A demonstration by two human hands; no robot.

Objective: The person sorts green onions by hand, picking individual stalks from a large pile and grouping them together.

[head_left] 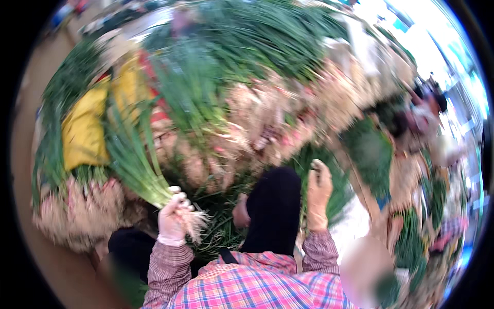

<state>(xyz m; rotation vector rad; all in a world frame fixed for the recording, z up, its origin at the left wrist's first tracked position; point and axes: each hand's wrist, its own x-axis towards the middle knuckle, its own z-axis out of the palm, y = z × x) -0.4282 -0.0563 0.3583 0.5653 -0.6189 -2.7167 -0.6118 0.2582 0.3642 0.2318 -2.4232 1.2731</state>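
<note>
My left hand [172, 219], in a pale glove, is closed around a bunch of green onions [136, 170] just above the roots. The white roots [194, 222] stick out past my fingers, and the long green leaves slant up to the left. My right hand [319, 193], in a tan glove with whitish fingertips, is raised beside my right knee. Its fingers point away from me, apart from the thumb, and nothing shows in it. Beyond that hand lie more green leaves [337, 198].
A big heap of green onions [247, 36] spreads ahead, its dirty roots [267, 105] facing me. At left, another rooty pile [82, 206] lies beside yellow sacking [85, 129]. Loose leaves [221, 216] cover the ground between my legs. People [422, 116] sit among more bundles at right.
</note>
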